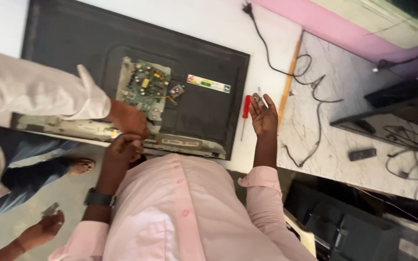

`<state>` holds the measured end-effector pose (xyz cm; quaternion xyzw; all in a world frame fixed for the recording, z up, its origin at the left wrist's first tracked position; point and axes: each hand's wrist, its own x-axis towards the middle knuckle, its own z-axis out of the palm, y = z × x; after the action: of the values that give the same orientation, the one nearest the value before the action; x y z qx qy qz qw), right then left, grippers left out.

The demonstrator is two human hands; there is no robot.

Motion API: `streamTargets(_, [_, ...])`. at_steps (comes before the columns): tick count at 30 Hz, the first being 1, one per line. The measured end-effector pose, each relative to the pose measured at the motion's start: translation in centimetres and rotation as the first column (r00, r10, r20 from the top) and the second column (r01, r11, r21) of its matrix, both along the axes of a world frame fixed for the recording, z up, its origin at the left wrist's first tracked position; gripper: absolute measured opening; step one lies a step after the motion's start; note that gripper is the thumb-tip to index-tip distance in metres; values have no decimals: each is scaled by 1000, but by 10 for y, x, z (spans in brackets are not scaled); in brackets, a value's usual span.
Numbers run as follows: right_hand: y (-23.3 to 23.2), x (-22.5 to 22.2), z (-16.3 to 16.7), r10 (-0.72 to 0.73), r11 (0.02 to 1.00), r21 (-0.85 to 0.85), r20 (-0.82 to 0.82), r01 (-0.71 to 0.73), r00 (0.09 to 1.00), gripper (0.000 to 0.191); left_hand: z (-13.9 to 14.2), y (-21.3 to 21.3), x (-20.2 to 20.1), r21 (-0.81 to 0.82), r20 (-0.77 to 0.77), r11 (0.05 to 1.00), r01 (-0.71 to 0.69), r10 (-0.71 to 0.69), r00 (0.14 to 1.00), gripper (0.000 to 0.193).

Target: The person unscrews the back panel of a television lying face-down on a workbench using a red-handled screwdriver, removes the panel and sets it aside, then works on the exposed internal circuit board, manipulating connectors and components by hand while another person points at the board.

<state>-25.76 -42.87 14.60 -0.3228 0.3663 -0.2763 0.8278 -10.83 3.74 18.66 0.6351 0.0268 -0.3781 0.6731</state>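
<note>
A flat television is laid face down on a white table, its back cover opened so that a green circuit board is exposed. The left hand is placed at the near edge of the television, just below the circuit board, with the fingers curled; what is gripped, if anything, cannot be told. The right hand is raised open, palm up, with a small screw pinched at the fingertips. A red-handled screwdriver is seen lying on the table just beside that hand. A co-worker's hand, in a white sleeve, is set on the board's lower edge, touching the left hand. A black cable is trailed across the table.
</note>
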Motion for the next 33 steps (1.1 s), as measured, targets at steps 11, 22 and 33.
streamTargets(11, [38, 66, -13, 78, 984, -132, -266, -117, 961, 29, -33, 18, -15, 8, 12, 995, 98, -98, 995, 25])
streamTargets(22, [163, 137, 0, 616, 406, -378, -560, -832, 555, 26, -43, 41, -12, 146, 188, 986, 77, -104, 977, 20])
streamTargets(33, [171, 205, 15, 294, -78, -890, -450, -449, 843, 23, -61, 36, 24, 81, 284, 916, -392, 356, 890, 24])
